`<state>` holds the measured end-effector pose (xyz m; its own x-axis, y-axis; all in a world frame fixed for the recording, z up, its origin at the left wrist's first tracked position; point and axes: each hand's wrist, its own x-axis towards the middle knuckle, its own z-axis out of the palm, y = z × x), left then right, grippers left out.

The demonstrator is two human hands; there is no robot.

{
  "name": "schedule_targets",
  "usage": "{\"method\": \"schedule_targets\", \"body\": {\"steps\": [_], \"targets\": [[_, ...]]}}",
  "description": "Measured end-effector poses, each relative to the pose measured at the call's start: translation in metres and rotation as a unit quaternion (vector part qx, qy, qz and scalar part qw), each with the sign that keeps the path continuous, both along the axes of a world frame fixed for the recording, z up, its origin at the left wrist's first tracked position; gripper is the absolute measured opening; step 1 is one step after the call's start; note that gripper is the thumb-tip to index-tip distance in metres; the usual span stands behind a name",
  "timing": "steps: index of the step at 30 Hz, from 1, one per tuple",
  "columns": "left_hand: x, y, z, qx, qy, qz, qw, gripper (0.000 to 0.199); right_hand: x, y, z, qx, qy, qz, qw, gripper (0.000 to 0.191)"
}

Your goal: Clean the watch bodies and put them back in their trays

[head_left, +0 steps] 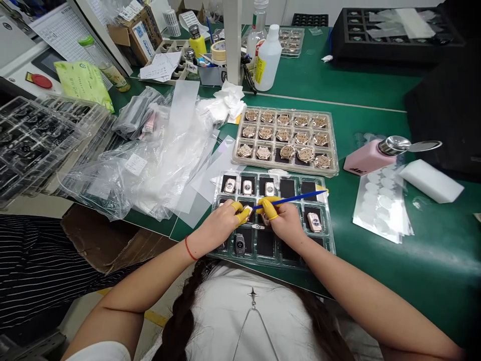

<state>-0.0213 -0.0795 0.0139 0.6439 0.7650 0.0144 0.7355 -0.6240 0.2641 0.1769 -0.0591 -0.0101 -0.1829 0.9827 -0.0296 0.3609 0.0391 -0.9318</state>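
My left hand (225, 220), with yellow finger cots on its fingertips, pinches a small rose-gold watch case (246, 214) above a clear compartment tray (328, 235). In my right hand (283, 218), also in yellow finger cots, is a thin blue stick (296, 198); its left tip meets the watch case. Rose-gold watch cases stand in the tray's back row, and another watch case (314, 221) sits at the right. A dark grey watch case (239, 244) lies in the front row. Part of the tray is hidden under my hands.
Behind is a tray (334, 168) of round gold watch parts. A pink pump bottle (370, 158), a white foam block (432, 180) and sheets of round stickers (381, 205) are at right. Plastic bags (150, 170) and stacked trays (33, 145) crowd the left. A white bottle (268, 60) stands behind.
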Motion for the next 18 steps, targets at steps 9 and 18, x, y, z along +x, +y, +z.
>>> {"method": "schedule_targets", "body": {"steps": [9,18], "targets": [[0.004,0.001,0.001,0.006,-0.017,0.016,1.000,0.029,0.000,0.002,-0.003,-0.044,0.057,-0.031,0.997,0.040],[0.001,-0.004,0.009,0.011,0.022,-0.028,0.999,0.030,0.000,0.005,-0.008,-0.043,0.064,-0.014,0.997,0.037]]}}
